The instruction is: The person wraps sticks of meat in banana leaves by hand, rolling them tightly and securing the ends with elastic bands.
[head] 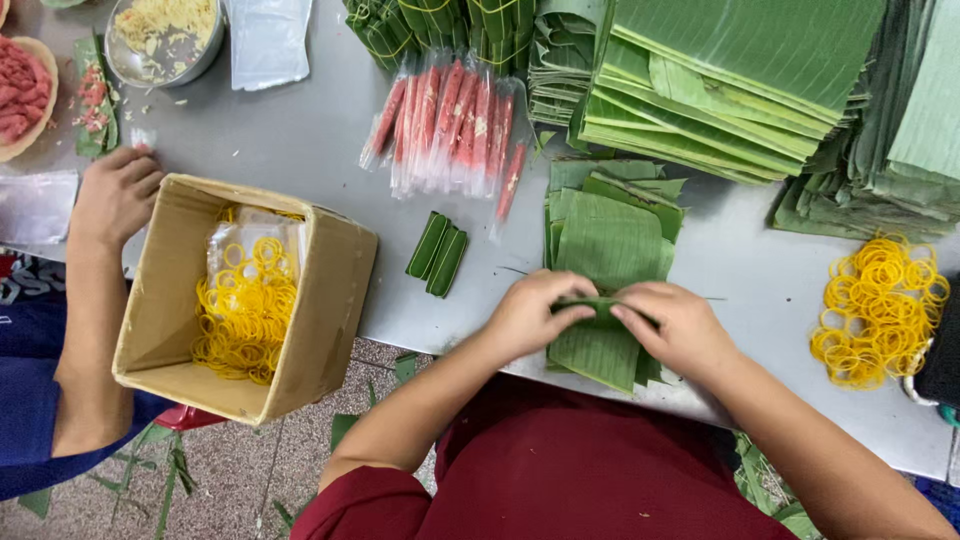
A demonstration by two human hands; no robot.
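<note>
You are pinching a small green leaf roll between both hands, your left hand and right hand meeting over the stack of cut banana leaves at the table edge. Fingers are closing narrowly on it, keeping the fold tight. Its filling is hidden. Left of the stack, another person's hand is touching a cardboard box.

Left hand and right hand together on a folded, perhaps half-rolled banana leaf at the table edge
</note>
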